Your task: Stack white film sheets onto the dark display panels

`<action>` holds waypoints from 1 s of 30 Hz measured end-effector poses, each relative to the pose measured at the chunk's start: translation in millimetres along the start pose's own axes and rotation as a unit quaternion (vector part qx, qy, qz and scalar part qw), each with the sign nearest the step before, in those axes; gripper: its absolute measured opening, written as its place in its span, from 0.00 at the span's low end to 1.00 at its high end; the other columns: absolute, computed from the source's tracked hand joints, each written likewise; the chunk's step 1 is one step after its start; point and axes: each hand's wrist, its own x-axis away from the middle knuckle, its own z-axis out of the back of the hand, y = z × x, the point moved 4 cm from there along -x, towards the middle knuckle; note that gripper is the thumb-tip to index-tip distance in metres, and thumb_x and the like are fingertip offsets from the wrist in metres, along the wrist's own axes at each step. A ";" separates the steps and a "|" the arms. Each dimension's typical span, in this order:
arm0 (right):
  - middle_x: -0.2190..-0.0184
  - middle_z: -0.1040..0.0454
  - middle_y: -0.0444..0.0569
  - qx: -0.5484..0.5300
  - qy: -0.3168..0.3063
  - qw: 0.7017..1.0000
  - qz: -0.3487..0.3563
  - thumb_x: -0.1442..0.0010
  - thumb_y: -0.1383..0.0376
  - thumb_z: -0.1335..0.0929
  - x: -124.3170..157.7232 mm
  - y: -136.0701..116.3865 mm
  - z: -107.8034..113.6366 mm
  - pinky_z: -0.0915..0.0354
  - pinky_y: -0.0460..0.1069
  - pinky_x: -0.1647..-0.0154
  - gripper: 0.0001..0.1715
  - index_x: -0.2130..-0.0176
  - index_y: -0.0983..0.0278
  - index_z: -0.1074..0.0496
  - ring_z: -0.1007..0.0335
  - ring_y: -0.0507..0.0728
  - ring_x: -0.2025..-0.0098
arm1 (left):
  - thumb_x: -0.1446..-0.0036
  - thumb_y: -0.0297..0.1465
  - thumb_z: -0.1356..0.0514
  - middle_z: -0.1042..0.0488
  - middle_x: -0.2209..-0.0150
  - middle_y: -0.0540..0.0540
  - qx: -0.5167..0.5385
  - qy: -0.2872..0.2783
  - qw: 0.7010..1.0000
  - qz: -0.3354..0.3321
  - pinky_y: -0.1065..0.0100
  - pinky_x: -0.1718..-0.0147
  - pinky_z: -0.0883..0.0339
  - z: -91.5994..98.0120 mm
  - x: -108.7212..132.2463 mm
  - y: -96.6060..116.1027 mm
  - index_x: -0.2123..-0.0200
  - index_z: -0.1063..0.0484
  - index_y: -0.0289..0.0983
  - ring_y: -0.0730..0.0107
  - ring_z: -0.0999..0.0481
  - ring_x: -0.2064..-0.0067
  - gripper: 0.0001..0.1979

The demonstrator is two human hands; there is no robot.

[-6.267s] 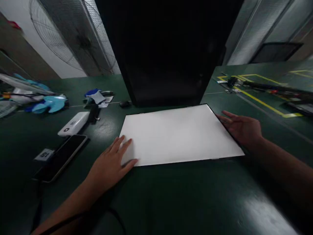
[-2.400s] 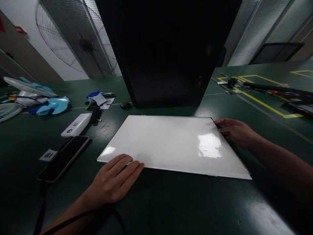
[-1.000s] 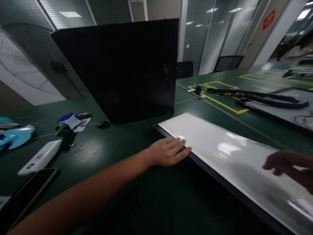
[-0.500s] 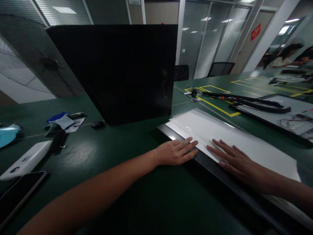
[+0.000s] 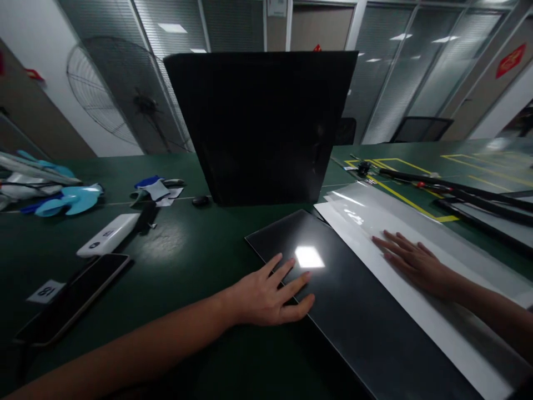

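A flat, glossy black panel (image 5: 341, 300) lies at an angle on the green table, with a ceiling light reflected in it. My left hand (image 5: 270, 291) rests on its near left edge, fingers spread and touching the surface. To the right, white sheets (image 5: 353, 216) with a clear film on top lie beside the panel and partly against its right side. My right hand (image 5: 416, 264) lies flat on these sheets, fingers stretched out. Whether the sheets still overlap the panel along the lower right, I cannot tell.
A large black board (image 5: 266, 128) stands upright at the back. On the left lie a phone (image 5: 75, 297), a white device (image 5: 110, 236), a black mouse (image 5: 200, 201) and a blue fan blade (image 5: 73, 200). Black cables (image 5: 458, 186) and yellow tape (image 5: 412, 206) are at the right.
The white sheets have come off most of the black panel, which now shows widely to their left. My left hand has shifted onto the panel's edge, and the view has turned left.
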 end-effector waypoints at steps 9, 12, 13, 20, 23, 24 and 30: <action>0.22 0.44 0.56 0.013 0.029 0.999 0.012 0.25 0.43 0.47 -63.2 40.9 -0.1 0.45 0.76 0.26 0.40 0.24 0.52 0.36 0.50 0.78 0.22 | 0.31 0.30 0.34 0.21 0.37 0.37 -0.033 -0.102 0.991 0.076 0.39 0.43 0.21 55.4 58.8 1.5 0.36 0.31 0.44 0.43 0.18 0.39 0.23; 0.22 0.46 0.57 0.026 0.028 0.999 0.019 0.24 0.44 0.47 -67.8 49.8 -0.4 0.53 0.77 0.24 0.41 0.24 0.55 0.36 0.53 0.78 0.21 | 0.32 0.29 0.33 0.23 0.35 0.36 -0.051 -0.132 0.984 0.110 0.40 0.39 0.23 67.5 81.1 1.2 0.35 0.31 0.43 0.44 0.21 0.36 0.24; 0.22 0.46 0.57 0.036 0.037 0.998 0.022 0.24 0.44 0.47 -67.4 50.8 0.5 0.56 0.77 0.23 0.40 0.25 0.55 0.35 0.54 0.78 0.21 | 0.32 0.28 0.33 0.23 0.35 0.35 -0.055 -0.148 0.980 0.121 0.41 0.38 0.24 70.2 88.7 1.3 0.35 0.31 0.43 0.45 0.21 0.36 0.25; 0.23 0.43 0.61 0.077 0.080 0.993 0.035 0.24 0.43 0.47 -49.4 6.8 8.4 0.53 0.81 0.25 0.41 0.28 0.59 0.30 0.52 0.79 0.21 | 0.39 0.19 0.35 0.27 0.31 0.32 -0.098 -0.278 0.935 0.196 0.41 0.43 0.21 72.9 117.0 4.4 0.28 0.34 0.43 0.36 0.21 0.36 0.38; 0.22 0.45 0.57 0.040 0.055 0.997 0.038 0.26 0.38 0.44 -36.3 -28.5 6.1 0.47 0.80 0.26 0.43 0.26 0.57 0.33 0.49 0.76 0.21 | 0.41 0.17 0.36 0.27 0.30 0.31 -0.109 -0.308 0.920 0.218 0.42 0.47 0.18 62.8 113.4 7.0 0.26 0.36 0.43 0.35 0.19 0.39 0.40; 0.21 0.46 0.55 0.028 0.048 0.998 0.042 0.27 0.37 0.43 -31.4 -38.6 4.4 0.46 0.79 0.25 0.44 0.25 0.56 0.35 0.49 0.75 0.21 | 0.41 0.17 0.36 0.27 0.31 0.31 -0.107 -0.308 0.918 0.224 0.42 0.48 0.17 58.9 111.5 7.8 0.26 0.36 0.43 0.35 0.18 0.39 0.41; 0.21 0.48 0.52 0.026 0.006 0.999 0.045 0.28 0.36 0.44 -10.7 -56.8 -15.8 0.46 0.76 0.24 0.47 0.21 0.53 0.45 0.53 0.72 0.20 | 0.37 0.19 0.37 0.27 0.30 0.33 -0.050 -0.289 0.930 0.223 0.49 0.49 0.17 44.6 111.2 3.8 0.25 0.37 0.44 0.41 0.19 0.38 0.40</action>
